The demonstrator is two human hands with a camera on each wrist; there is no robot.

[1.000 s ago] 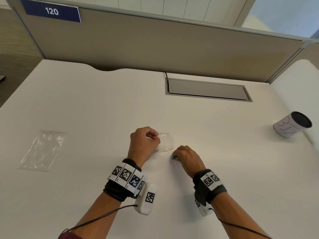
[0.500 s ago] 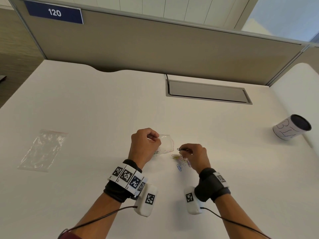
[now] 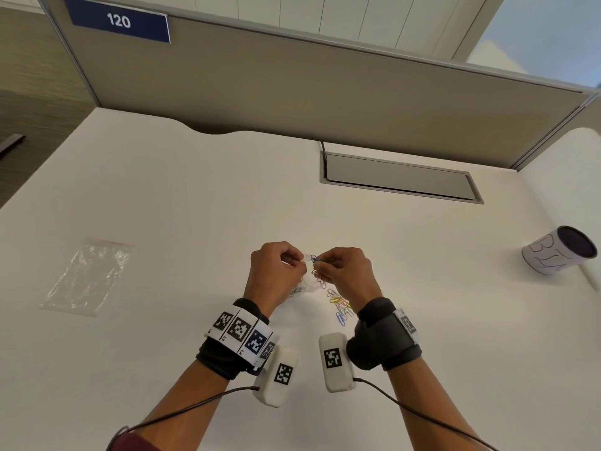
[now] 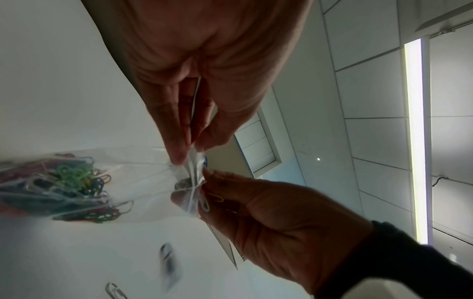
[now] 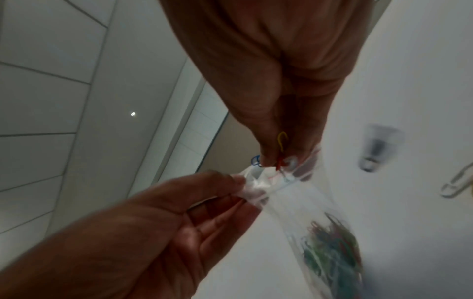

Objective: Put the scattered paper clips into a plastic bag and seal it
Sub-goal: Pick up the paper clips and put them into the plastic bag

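My left hand [image 3: 276,275] pinches the mouth of a small clear plastic bag [image 4: 143,178] and holds it above the white desk; a bunch of coloured paper clips [image 4: 74,186] lies in its bottom. My right hand [image 3: 344,275] pinches a few coloured clips [image 3: 315,259] right at the bag's mouth [image 5: 258,182]; a yellow one [image 5: 282,139] and a blue one [image 5: 255,159] stick out past its fingers. A small pile of loose coloured clips [image 3: 340,307] lies on the desk just under my right wrist.
A second clear plastic bag [image 3: 86,276] lies flat at the left of the desk. A white cup with a dark inside [image 3: 559,250] lies on its side at the far right. A grey cable hatch [image 3: 400,180] sits behind, before the partition wall.
My right hand lifted off the desk with a few clips and came up to the bag's mouth. My left hand raised the bag slightly. The loose pile is uncovered.
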